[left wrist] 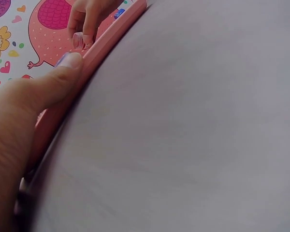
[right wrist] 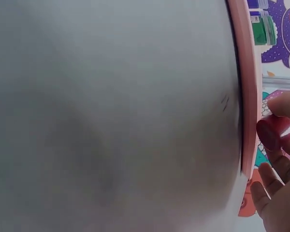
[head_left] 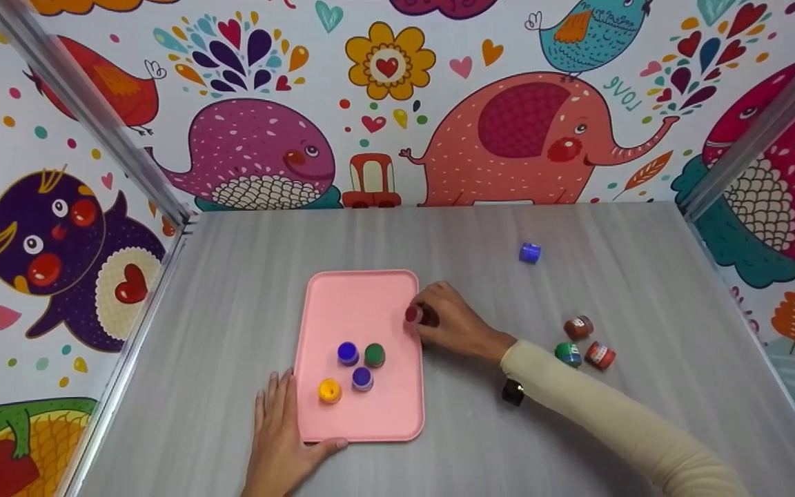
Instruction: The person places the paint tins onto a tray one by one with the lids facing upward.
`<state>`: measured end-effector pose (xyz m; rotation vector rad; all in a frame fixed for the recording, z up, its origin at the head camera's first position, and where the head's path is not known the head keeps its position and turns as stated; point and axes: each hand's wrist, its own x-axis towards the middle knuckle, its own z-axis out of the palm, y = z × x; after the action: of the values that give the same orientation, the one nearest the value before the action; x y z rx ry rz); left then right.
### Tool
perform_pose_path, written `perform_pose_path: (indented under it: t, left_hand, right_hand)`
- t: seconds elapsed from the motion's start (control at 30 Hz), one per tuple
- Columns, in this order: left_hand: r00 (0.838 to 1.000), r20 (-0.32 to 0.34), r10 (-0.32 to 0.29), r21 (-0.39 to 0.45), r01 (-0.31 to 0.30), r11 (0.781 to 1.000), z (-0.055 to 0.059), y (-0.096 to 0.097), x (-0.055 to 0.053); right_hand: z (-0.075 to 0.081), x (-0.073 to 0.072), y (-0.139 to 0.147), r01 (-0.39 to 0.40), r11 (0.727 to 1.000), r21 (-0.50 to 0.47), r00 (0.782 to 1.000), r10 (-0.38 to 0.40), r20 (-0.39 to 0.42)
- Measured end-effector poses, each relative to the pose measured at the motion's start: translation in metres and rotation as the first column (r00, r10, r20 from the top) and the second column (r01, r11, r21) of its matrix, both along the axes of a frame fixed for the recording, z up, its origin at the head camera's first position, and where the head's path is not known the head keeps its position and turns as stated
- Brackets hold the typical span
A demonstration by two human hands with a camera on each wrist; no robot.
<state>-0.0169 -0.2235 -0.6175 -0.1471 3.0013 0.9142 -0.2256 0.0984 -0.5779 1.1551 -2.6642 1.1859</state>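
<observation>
A pink tray [head_left: 363,293] lies on the table with several small paint jars on it: two blue ones [head_left: 348,353], a green one [head_left: 375,355] and a yellow one [head_left: 329,391]. My right hand [head_left: 456,321] pinches a dark red paint jar [head_left: 413,315] between thumb and fingers over the tray's right edge. The right wrist view shows that red jar [right wrist: 274,131] tilted in the fingertips. My left hand [head_left: 287,435] rests at the tray's lower left corner, fingers straight along its side. In the left wrist view the thumb [left wrist: 63,77] lies against the tray's rim.
Right of the tray, a brown jar [head_left: 578,327], a green jar [head_left: 568,354] and a red jar [head_left: 600,355] lie close together under the right forearm's far side. A blue jar [head_left: 529,252] lies farther back. Printed panels [head_left: 384,138] border the table.
</observation>
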Motion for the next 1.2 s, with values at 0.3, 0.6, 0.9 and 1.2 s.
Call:
perform_pose_path:
  t: [0.3,0.6,0.9,1.2]
  left_hand:
    - [0.997,0.082,0.006,-0.009,-0.005,1.000,0.002,0.000,-0.003]
    - [0.996,0.085,0.010,-0.010,-0.010,1.000,0.003,-0.001,-0.003]
    - [0.996,0.089,0.009,-0.006,-0.009,1.000,0.003,-0.001,0.000]
    - [0.998,0.068,0.003,-0.034,-0.001,0.999,0.002,-0.001,-0.001]
  right_hand:
    - [-0.001,0.001,-0.025,-0.030,0.999,0.030,0.999,0.029,0.033]
    - [-0.006,0.000,-0.047,-0.045,0.999,0.014,0.998,0.045,0.037]
    - [-0.009,-0.002,-0.065,-0.059,0.998,0.011,0.996,0.058,0.072]
    - [-0.011,-0.001,-0.075,-0.077,0.997,0.017,0.995,0.076,0.071]
